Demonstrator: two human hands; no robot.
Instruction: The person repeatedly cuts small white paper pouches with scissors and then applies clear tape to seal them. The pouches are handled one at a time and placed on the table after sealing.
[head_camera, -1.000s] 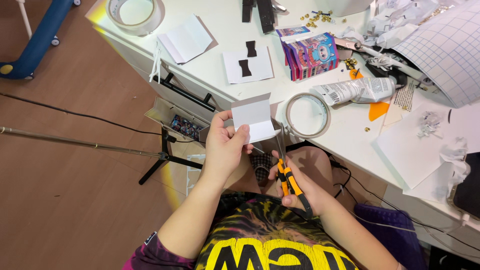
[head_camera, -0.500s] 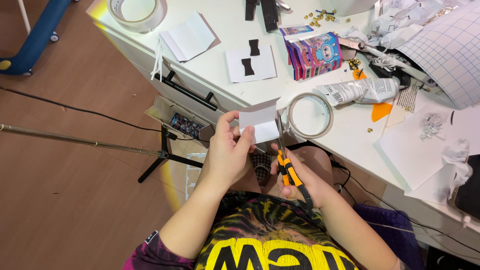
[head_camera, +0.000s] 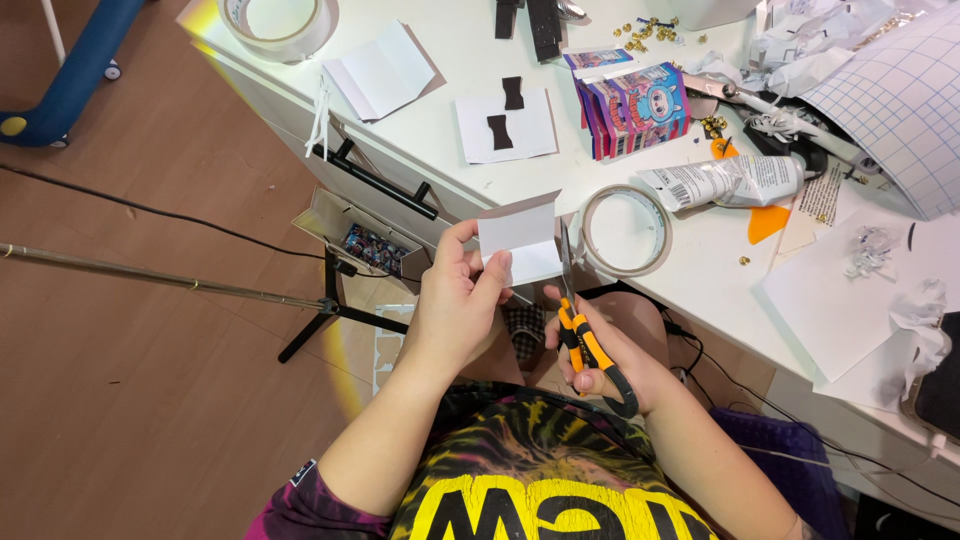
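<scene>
Left hand pinching folded white card by its left edge; right hand gripping orange scissors, blades just beside card's right edge.

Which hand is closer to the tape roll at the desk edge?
Right. The right hand holds scissors just below the tape roll; the left hand sits further left, holding the white card.
</scene>
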